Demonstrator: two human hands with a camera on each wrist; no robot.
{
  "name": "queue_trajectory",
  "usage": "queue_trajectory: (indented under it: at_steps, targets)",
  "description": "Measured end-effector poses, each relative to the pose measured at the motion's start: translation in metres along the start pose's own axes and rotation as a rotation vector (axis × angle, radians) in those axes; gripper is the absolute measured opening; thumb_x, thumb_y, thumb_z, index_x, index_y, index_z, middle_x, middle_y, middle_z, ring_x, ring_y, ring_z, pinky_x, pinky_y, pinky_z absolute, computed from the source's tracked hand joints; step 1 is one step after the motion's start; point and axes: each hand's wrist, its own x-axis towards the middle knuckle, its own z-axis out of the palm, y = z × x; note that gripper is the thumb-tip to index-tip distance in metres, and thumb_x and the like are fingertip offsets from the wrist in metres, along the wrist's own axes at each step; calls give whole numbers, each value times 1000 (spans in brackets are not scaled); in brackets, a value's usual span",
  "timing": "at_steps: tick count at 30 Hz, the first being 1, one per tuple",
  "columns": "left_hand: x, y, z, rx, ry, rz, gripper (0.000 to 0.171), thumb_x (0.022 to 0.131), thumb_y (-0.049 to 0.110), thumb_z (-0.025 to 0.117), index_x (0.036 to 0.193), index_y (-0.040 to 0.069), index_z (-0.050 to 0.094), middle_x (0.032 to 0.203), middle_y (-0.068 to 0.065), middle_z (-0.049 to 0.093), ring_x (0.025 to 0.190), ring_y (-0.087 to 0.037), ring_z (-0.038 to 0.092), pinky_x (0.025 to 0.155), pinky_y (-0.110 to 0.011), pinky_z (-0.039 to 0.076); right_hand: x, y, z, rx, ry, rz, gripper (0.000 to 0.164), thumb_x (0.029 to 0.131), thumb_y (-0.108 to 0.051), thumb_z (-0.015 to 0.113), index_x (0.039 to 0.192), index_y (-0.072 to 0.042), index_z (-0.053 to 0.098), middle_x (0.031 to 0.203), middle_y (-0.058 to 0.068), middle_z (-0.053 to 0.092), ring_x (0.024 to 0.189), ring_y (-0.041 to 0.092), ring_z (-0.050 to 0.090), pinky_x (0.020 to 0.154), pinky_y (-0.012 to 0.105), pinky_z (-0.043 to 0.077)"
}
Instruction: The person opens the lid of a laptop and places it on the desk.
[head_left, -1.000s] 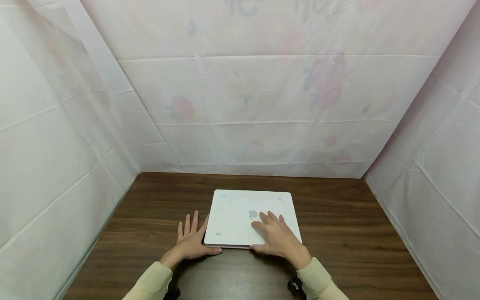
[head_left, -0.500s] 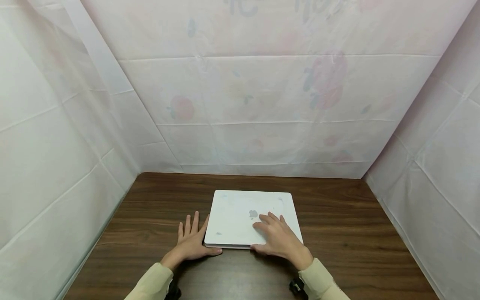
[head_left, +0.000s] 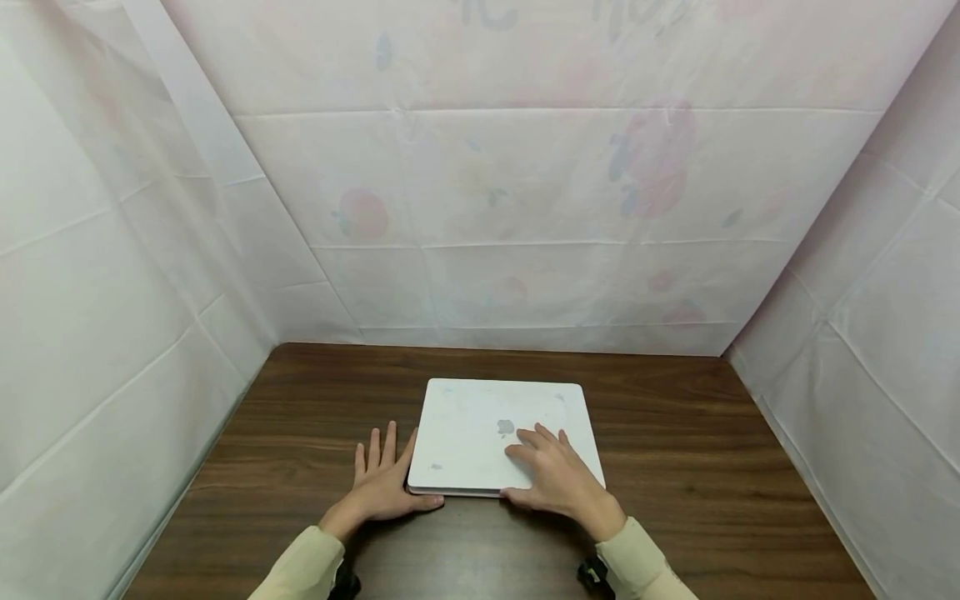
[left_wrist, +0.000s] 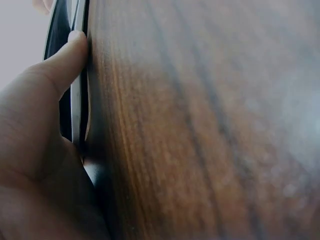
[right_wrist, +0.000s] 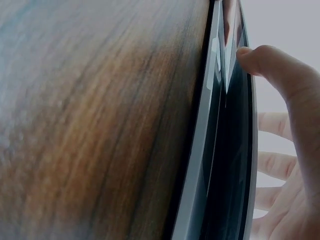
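A white laptop with a grey apple logo lies on the wooden table. Its lid is raised by a narrow gap; in the right wrist view the dark screen shows above the base. My right hand pinches the lid at its front edge, thumb at the inner rim and fingers on top. Spread flat at the front left corner, my left hand steadies the laptop. In the left wrist view the left thumb touches the base's front edge. The keyboard is hidden.
Bare brown tabletop extends on both sides of the laptop. White cloth with faded fruit prints hangs behind the table and along the left and right sides. Both sleeves are cream, with a dark device at each wrist.
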Motion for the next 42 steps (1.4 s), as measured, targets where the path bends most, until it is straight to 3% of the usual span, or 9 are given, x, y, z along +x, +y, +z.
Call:
queue_trajectory:
  at_steps: [7,12,19,27,42]
  targets:
    - [-1,3,-2,1,-5,-19,127,72,86,67,167,21,15,171,-24,-8,155,-51,-15,118,-69,-14,0,0,-1,7,2,-1,53,80,-53,83,119,-19,75,134,13,66,128,48,60,93,76,47]
    - [-5,8,-8,-57,-18,-18,128,71,86,68,168,22,12,171,-26,-10,155,-52,-17,117,-69,-19,1,0,-1,-2,0,3,52,80,-54,83,118,-20,76,134,13,67,128,47,61,93,75,47]
    - [-7,13,-12,-65,-21,-30,128,72,83,71,167,18,16,171,-26,-8,155,-51,-16,118,-69,-17,3,1,-3,-20,25,-9,51,79,-55,83,116,-20,77,131,10,69,125,43,63,94,72,49]
    - [-7,13,-12,-54,-23,-27,129,72,84,69,167,15,16,171,-27,-8,155,-52,-17,118,-69,-18,3,2,-5,-71,88,-54,48,78,-54,85,111,-20,77,123,7,72,118,31,67,91,64,55]
    - [-5,9,-8,-53,-19,-34,129,72,85,68,166,13,17,171,-27,-8,155,-51,-16,118,-69,-18,4,2,-8,-104,126,-134,42,83,-54,81,111,-22,78,121,2,73,116,25,68,94,49,57]
